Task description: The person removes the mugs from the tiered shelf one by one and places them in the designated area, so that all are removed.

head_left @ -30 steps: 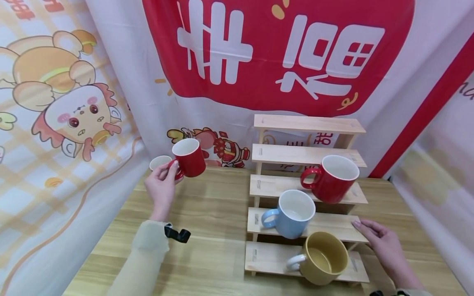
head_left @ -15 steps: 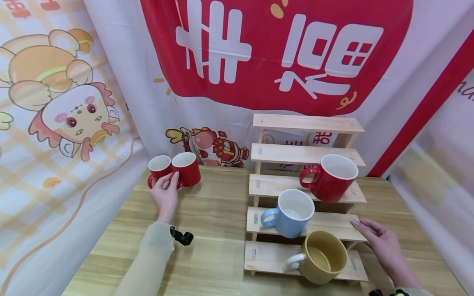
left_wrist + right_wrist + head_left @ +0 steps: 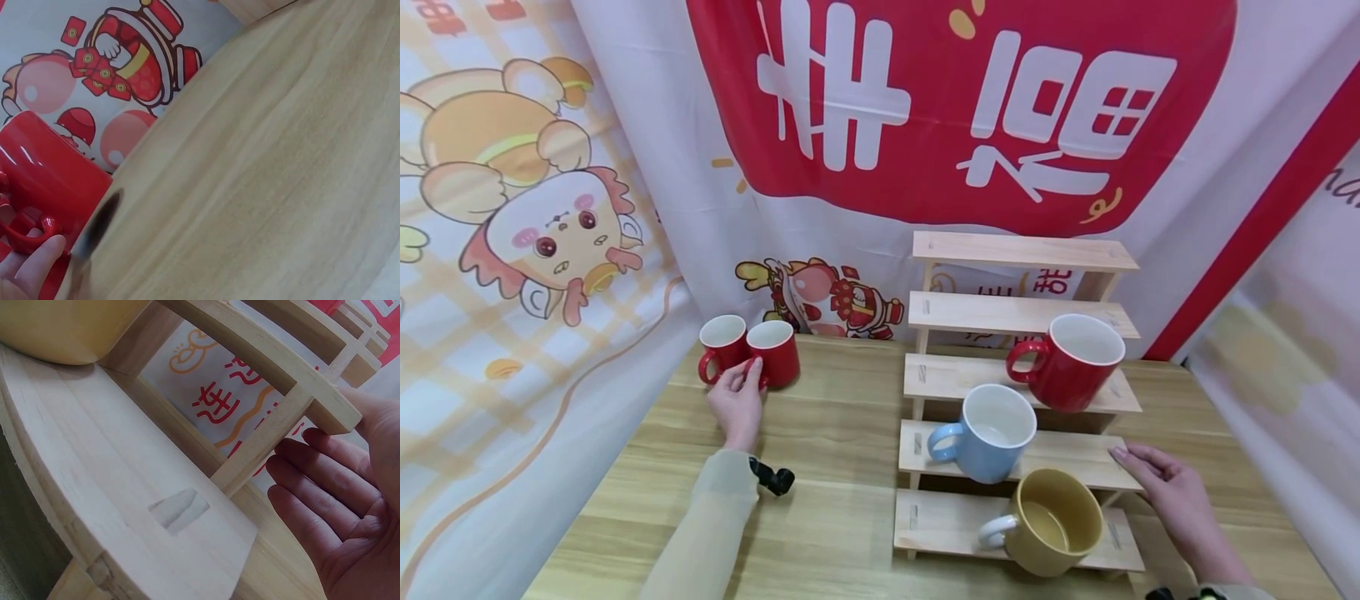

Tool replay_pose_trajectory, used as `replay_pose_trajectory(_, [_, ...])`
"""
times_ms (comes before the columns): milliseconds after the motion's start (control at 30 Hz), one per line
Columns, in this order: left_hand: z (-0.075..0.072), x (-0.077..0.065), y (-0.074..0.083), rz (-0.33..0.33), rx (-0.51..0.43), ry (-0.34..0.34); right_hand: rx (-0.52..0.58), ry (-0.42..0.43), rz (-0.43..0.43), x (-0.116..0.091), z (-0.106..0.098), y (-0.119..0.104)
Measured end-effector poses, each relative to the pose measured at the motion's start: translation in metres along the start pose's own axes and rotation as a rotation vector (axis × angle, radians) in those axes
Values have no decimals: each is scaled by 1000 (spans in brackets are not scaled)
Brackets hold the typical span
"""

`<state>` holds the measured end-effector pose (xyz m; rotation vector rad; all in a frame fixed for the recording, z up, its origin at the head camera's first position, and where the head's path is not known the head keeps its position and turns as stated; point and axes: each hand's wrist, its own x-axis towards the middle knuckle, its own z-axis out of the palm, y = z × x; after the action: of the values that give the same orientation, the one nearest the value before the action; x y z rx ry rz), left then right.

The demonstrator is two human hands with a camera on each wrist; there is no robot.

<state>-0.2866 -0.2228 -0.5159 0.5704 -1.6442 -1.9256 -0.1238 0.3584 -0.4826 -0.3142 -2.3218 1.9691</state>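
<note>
My left hand (image 3: 736,408) pinches the handle of a red mug with a white inside (image 3: 781,357), upright on the table at the back left. Close beside it on the left stands a second red mug (image 3: 713,357). In the left wrist view, fingers (image 3: 39,265) are at the handle of the red mug (image 3: 56,172). My right hand (image 3: 1180,504) holds the right end of a shelf on the stepped wooden rack (image 3: 1082,458). Its thumb lies on top; in the right wrist view the other fingers (image 3: 312,481) are below the board.
On the rack's lower steps stand a larger red mug (image 3: 1075,375), a light blue mug (image 3: 988,446) and a mustard mug with a white handle (image 3: 1037,546). Both upper shelves (image 3: 1000,312) are bare wood. Printed cloth (image 3: 647,167) hangs around the wooden table (image 3: 835,433).
My left hand has lowered the red mug from the air onto the table, slightly left and nearer, to the right of the other red mug. My right hand stays at the rack.
</note>
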Motion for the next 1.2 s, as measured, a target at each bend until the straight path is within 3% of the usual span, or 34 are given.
replay_pose_trajectory(200, [0,4,-8,1,-16,8,-55,-2,13,-1,-2,0])
replay_pose_trajectory(567, [3,6,-10,-10,-9,3,-23,4,2,-1,-1,1])
replay_pose_trajectory(933, [-1,6,-13,25,2,2,6,7,-28,1,-1,3])
replay_pose_trajectory(1200, [-5,4,-3,62,17,-7,10,4,-27,0,0,2])
